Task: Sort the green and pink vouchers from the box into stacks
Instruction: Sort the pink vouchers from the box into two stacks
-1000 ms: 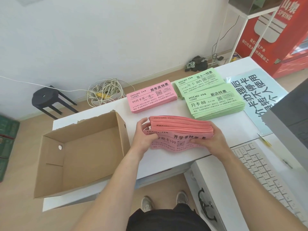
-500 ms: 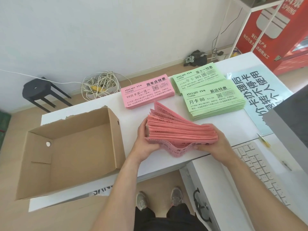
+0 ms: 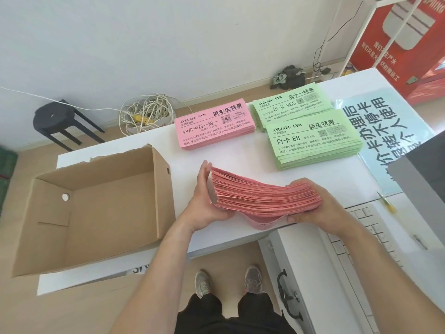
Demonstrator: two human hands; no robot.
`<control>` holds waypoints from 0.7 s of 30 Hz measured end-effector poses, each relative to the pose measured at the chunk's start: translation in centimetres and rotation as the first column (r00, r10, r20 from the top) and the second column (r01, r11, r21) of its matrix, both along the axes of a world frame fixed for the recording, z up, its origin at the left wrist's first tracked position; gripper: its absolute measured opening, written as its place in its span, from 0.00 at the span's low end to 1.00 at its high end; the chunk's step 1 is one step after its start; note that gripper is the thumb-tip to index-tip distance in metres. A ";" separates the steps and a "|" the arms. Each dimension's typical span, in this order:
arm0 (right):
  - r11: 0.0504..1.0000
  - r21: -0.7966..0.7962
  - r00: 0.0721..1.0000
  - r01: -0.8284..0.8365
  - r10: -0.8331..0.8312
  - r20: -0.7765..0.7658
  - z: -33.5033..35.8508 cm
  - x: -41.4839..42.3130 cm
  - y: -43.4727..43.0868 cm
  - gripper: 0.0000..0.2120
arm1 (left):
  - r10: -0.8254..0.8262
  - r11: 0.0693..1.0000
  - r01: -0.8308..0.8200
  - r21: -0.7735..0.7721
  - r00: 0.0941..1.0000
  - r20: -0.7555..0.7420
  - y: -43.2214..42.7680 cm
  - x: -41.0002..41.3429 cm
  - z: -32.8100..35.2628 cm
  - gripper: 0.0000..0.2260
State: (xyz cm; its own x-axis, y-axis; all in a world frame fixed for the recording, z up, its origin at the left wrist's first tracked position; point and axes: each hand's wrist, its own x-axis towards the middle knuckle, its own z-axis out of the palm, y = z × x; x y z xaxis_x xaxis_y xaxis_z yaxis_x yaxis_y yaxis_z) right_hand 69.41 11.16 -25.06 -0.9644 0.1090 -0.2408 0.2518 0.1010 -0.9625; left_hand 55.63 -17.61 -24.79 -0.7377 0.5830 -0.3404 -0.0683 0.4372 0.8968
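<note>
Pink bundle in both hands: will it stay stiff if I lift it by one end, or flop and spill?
Probably floppy: the pink bundle sags in the middle between the left hand and right hand. Likely to shed sheets: its left edges are fanned, and the lowest sheets droop loose.

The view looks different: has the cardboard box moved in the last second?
No. The cardboard box still sits just left of the pink stack on the table; the camera shifted.
</note>
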 end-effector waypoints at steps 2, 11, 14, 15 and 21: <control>1.000 -0.003 1.000 0.004 -0.004 0.001 -0.1 0.1 0.0 0.31 | -0.011 1.000 0.011 -0.020 1.000 -0.020 -0.2 -0.2 -0.4 0.66; 0.990 0.011 0.990 0.137 -0.137 -0.015 0.9 0.3 -0.8 0.34 | 0.104 0.994 -0.103 0.031 0.995 -0.011 0.2 0.3 -0.7 0.40; 0.989 0.068 0.991 0.131 -0.130 -0.012 1.1 1.1 -0.4 0.38 | 0.133 0.989 -0.132 0.064 0.991 -0.023 0.5 0.7 -0.9 0.33; 0.989 0.087 0.993 0.121 -0.120 -0.006 1.2 1.4 -0.2 0.40 | 0.134 0.989 -0.132 0.064 0.990 -0.034 0.5 0.8 -0.9 0.32; 0.976 0.189 0.994 0.105 -0.100 -0.036 1.2 1.6 -0.5 0.39 | 0.099 0.991 -0.092 0.093 0.992 -0.075 1.3 1.6 -1.0 0.35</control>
State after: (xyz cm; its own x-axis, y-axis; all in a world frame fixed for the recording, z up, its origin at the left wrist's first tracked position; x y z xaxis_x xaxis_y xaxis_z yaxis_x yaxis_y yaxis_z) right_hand 71.05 10.63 -23.90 -0.9513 0.2491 -0.1814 0.2456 0.2578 -0.9345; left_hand 57.25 -16.33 -25.79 -0.8139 0.5343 -0.2280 -0.0325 0.3500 0.9362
